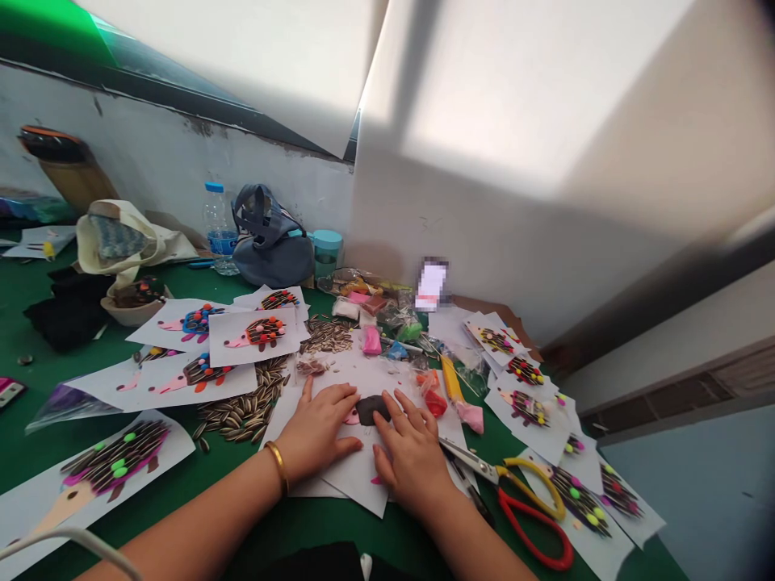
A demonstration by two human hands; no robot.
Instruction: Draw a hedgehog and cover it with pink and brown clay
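A flat dark grey piece of modelling clay (373,410) lies on a white sheet of paper (339,476) in front of me, a pink bit at its left edge. My left hand (320,429) rests on the paper left of it, fingers spread, a gold bangle at the wrist. From the right, my right hand (412,452) reaches over the clay with fingers stretched out; its fingertips touch the clay's right side. Both hands hold nothing. Right of my right hand lie scissors (529,492) with red and yellow handles. Striped sunflower seeds (248,403) are heaped to the left.
Finished-looking hedgehog pictures made of seeds and clay (248,339) lie in stacks on both sides. Behind the paper are bagged coloured clays (372,307) and a phone (432,284). A blue bag (272,250), a water bottle (219,230) and a cup (327,250) stand by the wall.
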